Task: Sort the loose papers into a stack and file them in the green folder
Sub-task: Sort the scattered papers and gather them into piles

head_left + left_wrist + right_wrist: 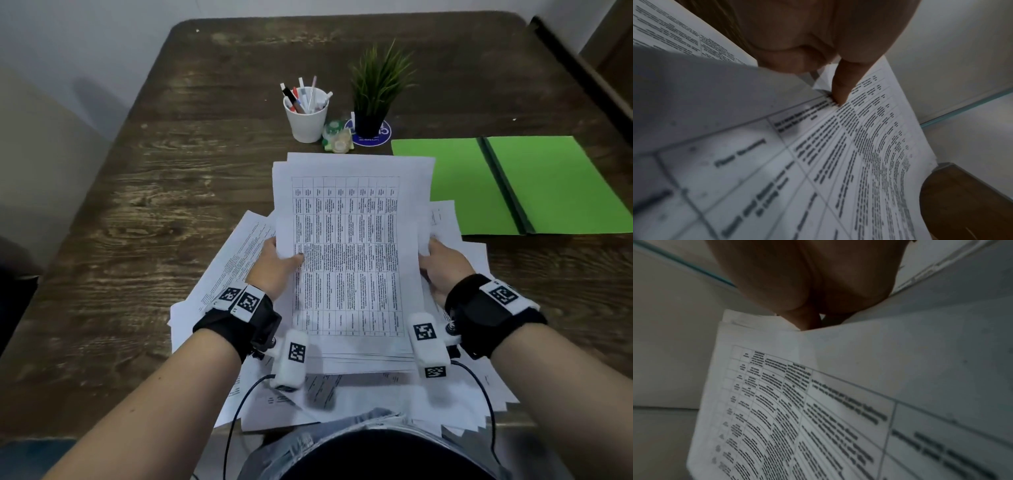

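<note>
A stack of printed papers with a table on its top sheet is held above the desk. My left hand grips its left edge, thumb lying on the top sheet. On the stack's right edge my right hand holds on, fingers hidden behind the sheets. More loose papers lie spread on the table under and around the stack. The green folder lies open flat to the right of the stack.
A white cup of pens, a tape dispenser and a small potted plant stand behind the papers. The dark wooden table stretches left. A wall corner is at left.
</note>
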A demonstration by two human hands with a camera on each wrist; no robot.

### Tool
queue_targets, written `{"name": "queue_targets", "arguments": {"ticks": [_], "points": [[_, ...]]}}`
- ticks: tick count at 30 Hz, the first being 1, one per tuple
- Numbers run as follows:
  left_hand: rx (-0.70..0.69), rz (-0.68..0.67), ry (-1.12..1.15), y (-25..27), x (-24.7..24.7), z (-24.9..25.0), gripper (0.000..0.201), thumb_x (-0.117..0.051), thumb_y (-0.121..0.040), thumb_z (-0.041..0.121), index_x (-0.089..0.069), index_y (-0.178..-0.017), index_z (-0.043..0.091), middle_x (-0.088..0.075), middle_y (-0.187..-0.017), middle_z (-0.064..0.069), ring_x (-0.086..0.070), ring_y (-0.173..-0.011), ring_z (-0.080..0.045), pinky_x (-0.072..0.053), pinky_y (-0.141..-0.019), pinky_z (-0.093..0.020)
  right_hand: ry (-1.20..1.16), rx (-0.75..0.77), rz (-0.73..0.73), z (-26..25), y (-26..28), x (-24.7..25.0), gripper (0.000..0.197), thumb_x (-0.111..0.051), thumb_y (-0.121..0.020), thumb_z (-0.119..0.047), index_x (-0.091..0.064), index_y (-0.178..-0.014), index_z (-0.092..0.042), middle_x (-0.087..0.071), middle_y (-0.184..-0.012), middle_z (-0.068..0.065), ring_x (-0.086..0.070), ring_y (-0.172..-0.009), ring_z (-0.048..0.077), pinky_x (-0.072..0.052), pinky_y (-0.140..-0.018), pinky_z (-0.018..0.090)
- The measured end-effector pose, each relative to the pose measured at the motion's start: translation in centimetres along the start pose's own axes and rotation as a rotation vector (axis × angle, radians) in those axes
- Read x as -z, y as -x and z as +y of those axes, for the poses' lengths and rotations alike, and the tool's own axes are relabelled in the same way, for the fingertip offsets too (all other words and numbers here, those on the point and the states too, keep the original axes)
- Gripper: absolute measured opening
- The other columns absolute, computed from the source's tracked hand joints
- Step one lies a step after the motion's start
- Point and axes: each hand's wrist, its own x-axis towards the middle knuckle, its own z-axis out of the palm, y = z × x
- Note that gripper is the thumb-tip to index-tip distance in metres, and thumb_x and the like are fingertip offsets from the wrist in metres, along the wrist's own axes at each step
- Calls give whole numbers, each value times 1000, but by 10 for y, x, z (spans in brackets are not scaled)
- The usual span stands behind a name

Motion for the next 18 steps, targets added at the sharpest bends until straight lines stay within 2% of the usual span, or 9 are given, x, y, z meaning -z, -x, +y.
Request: {"name": "queue_targets", "arguments": {"ticks": [3, 5, 6, 8, 10, 12, 15, 17, 18], "points": [[-12, -34, -72, 0, -3, -3, 42, -52, -93, 22, -41, -133, 14, -56, -127, 1, -52, -117, -24, -39, -96, -34, -69, -57, 51, -24, 35, -3, 55, -48, -89, -41, -48, -132, -6, -53, -135, 20, -50, -124, 38, -41, -105, 50], [4, -29, -77, 0, -7, -4, 46, -51, -94, 22, -36, -136, 14, -54, -132, -4, -52, -119, -28, -39, -93, -33, -102, -102, 81, -28, 46, -3, 64, -40, -93, -52, -46, -135, -4, -50, -138, 17, -47, -128, 34, -38, -108, 45], [13, -26, -106, 1, -9, -4, 48, -50, -95, 23, -32, -138, 14, -53, -134, -7, -52, -118, -30, -38, -89, -31, -85, -83, 57, -28, 49, -4, 64, -41, -94, -52, -42, -138, -5, -47, -141, 13, -44, -131, 31, -36, -110, 41], [30, -37, -149, 3, -13, -5, 51, -47, -97, 22, -23, -142, 14, -49, -137, -13, -51, -120, -33, -36, -85, -32, 21, -34, -17, -25, 53, -3, 57, -48, -95, -38, -34, -143, -9, -43, -143, 6, -40, -133, 27, -32, -108, 32], [44, -53, -174, 8, -18, -4, 57, -45, -98, 22, -15, -146, 14, -44, -140, -17, -47, -124, -35, -37, -88, -32, 131, -20, -24, -23, 55, 0, 48, -52, -95, -23, -39, -139, -9, -47, -141, 7, -48, -121, 24, -35, -97, 25], [38, -72, -160, 9, -22, -5, 56, -45, -99, 21, -16, -146, 14, -42, -143, -14, -44, -128, -33, -37, -96, -33, 188, -7, -15, -22, 56, 4, 43, -52, -94, -19, -44, -135, -8, -52, -136, 7, -51, -111, 22, -37, -93, 26], [-18, -53, -82, 10, -28, -5, 44, -43, -98, 17, -30, -140, 18, -47, -140, -3, -46, -127, -26, -34, -94, -29, 225, 48, 41, -23, 56, 7, 43, -52, -94, -21, -46, -134, -7, -54, -136, 9, -50, -123, 27, -38, -100, 30], [-83, 12, 22, 11, -31, 1, 39, -41, -98, 14, -35, -137, 20, -53, -131, 1, -54, -113, -20, -38, -89, -27, 196, 128, 96, -27, 55, 11, 44, -51, -94, -24, -44, -134, -8, -53, -136, 9, -50, -124, 28, -39, -105, 35], [-129, 55, 71, 12, -32, 6, 37, -41, -98, 14, -37, -135, 21, -56, -121, 5, -57, -101, -15, -41, -80, -24, 148, 184, 108, -31, 56, 13, 41, -50, -94, -23, -46, -133, -11, -57, -131, 7, -53, -119, 26, -42, -103, 37]]}}
